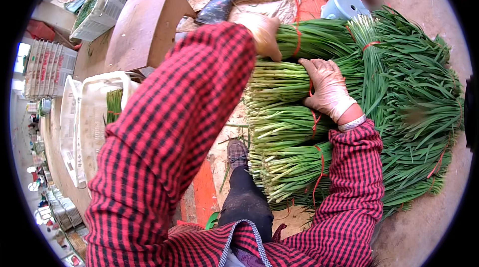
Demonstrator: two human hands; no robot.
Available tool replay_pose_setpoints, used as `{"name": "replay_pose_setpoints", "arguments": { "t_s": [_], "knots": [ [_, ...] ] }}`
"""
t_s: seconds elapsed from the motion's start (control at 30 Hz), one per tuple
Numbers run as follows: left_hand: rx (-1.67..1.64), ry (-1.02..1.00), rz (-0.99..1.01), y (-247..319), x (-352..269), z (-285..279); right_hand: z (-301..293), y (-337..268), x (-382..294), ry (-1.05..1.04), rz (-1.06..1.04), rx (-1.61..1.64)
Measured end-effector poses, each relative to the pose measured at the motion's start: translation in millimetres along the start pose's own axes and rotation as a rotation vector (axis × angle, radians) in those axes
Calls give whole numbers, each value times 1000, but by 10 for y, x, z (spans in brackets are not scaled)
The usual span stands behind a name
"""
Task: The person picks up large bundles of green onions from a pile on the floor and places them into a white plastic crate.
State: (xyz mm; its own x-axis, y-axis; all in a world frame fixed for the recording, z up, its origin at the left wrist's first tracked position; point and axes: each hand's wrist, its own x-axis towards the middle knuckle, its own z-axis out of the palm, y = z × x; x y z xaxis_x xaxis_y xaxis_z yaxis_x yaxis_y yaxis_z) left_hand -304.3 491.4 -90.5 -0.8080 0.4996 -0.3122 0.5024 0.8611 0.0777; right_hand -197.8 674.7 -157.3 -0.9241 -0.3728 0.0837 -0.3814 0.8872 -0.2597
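Note:
Several bundles of garlic chives tied with red string lie in a broad pile before me. My left hand (264,35), in a thin clear glove, grips the stem end of the farthest bundle (318,38). My right hand (329,87), also gloved, spans the bundle (278,81) just nearer, fingers over its far side and thumb along its near side. Two more tied bundles, a middle one (280,123) and a near one (295,167), lie closer to me, pale stems to the left. A paler bundle (368,38) lies crosswise over the leaves (415,91).
White plastic crates (99,80) stand at left, one with a chive bundle (113,106) inside. Beyond are a brown board (140,23), rubber boots (224,3) and a pale blue stool (344,5). My shoe (237,153) is beside the pile.

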Motion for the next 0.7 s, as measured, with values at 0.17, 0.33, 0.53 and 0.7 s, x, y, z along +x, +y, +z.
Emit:
{"name": "replay_pose_setpoints", "arguments": {
  "t_s": [0.17,0.33,0.53,0.7],
  "knots": [
    [-74,216,23,123,-488,105,31,-79,-76,195,-102,-79],
    [-154,404,18,-198,-1393,-88,-295,-725,-132,311,-243,-224],
    [-233,470,-237,-1182,-3297,-389,-577,-2477,225,438,-610,-149],
    [-227,676,-358,-2043,-4957,-55,-534,-4101,512,477,-916,-103]
  ]
}}
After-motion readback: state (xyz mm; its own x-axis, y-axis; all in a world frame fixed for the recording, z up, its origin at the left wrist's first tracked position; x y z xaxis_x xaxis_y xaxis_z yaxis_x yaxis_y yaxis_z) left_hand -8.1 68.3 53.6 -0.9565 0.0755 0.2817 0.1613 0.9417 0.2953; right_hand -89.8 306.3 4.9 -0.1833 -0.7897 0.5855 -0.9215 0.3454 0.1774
